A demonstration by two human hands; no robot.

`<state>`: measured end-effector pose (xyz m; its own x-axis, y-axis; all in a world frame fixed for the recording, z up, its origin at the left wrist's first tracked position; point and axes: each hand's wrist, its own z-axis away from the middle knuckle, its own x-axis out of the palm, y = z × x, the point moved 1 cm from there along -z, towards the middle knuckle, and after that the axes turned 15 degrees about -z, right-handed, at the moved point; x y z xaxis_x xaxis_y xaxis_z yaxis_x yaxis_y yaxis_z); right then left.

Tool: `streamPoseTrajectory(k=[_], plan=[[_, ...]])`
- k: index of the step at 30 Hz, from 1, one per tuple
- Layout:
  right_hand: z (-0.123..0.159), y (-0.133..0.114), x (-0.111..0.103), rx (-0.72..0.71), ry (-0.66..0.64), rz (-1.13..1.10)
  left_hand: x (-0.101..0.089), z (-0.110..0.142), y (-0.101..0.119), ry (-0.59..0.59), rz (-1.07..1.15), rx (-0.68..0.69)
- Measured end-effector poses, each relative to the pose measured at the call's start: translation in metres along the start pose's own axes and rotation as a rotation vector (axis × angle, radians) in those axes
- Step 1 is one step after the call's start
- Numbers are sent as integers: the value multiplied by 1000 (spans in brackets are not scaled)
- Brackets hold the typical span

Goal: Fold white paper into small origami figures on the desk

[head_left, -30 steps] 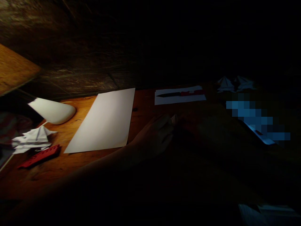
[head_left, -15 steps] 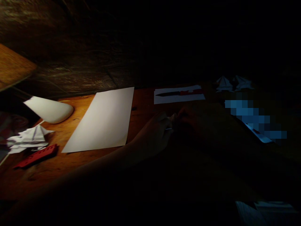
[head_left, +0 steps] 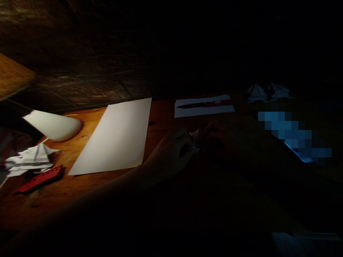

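Observation:
Low over the wooden table, my left hand (head_left: 175, 145) pinches a small folded white paper (head_left: 197, 137) by its left side. The paper has a pointed top. Close against its right side, my right hand (head_left: 217, 134) has curled, closed fingers at the paper's edge. Deep shadow covers that hand and hides the exact contact. Behind both hands, a knife (head_left: 203, 104) with a dark blade and red handle lies on white paper strips (head_left: 184, 113). Left of my left hand lies a large white sheet (head_left: 118, 137).
Pale folded paper shapes stand at far left (head_left: 34, 157) and back right (head_left: 257, 92). A red slotted object (head_left: 40, 179) and a white lamp-like object (head_left: 55, 125) are at left. A pixelated bluish device (head_left: 300, 154) glows at right. Pale sheets (head_left: 305, 242) lie at lower right.
My hands have drawn slightly apart at the folded paper, and more of its pointed top shows between them. The whole view has shifted a little.

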<state>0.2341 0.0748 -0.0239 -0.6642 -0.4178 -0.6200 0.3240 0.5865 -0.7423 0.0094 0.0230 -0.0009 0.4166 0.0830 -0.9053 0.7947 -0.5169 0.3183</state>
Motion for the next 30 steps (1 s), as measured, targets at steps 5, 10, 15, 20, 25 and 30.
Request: streamPoseTrajectory(k=[5, 10, 15, 20, 25, 30], plan=[[2, -5, -2, 27, -10, 16, 1, 0, 0, -4, -6, -6], [2, 2, -1, -13, -8, 11, 0, 1, -1, -1, -6, -11], [1, 1, -1, -4, -5, 11, 0, 0, -2, -28, -40, -15], [1, -2, -2, 14, -13, 17, 0, 0, -3, -75, -54, -53], [1, -1, -1, 20, -5, 26, -2, 1, -3, -59, -80, -42], [2, 2, 0, 17, -1, 15, -4, 1, -3, 12, -123, 17]])
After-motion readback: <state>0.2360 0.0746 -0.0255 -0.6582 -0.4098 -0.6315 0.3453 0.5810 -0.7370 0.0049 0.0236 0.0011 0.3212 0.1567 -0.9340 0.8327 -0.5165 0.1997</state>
